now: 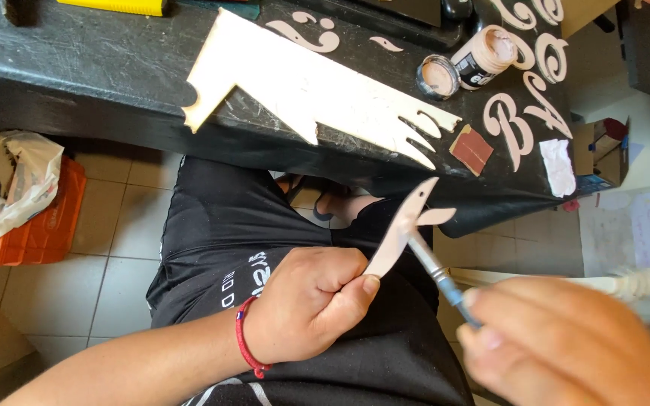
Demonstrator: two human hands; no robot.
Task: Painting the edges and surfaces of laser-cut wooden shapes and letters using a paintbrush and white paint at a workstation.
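Observation:
My left hand (pixel 306 304), with a red cord bracelet at the wrist, pinches the lower end of a thin curved wooden cut-out (pixel 400 229) painted a pale peach colour, held above my lap. My right hand (pixel 558 346), blurred at the lower right, grips a small paintbrush (pixel 438 271) with a metal ferrule and blue handle. The brush tip touches the cut-out near its upper part. An open jar of peach paint (pixel 483 56) lies on its side on the black table (pixel 77 60), its lid (pixel 438 77) beside it.
A large unpainted wooden hand-shaped cut-out (pixel 295 79) lies on the table. Peach scroll letters (pixel 517 120), a piece of brown sandpaper (pixel 472 149) and a white scrap (pixel 558 167) lie at the right. An orange crate (pixel 39 225) holding a plastic bag stands on the tiled floor.

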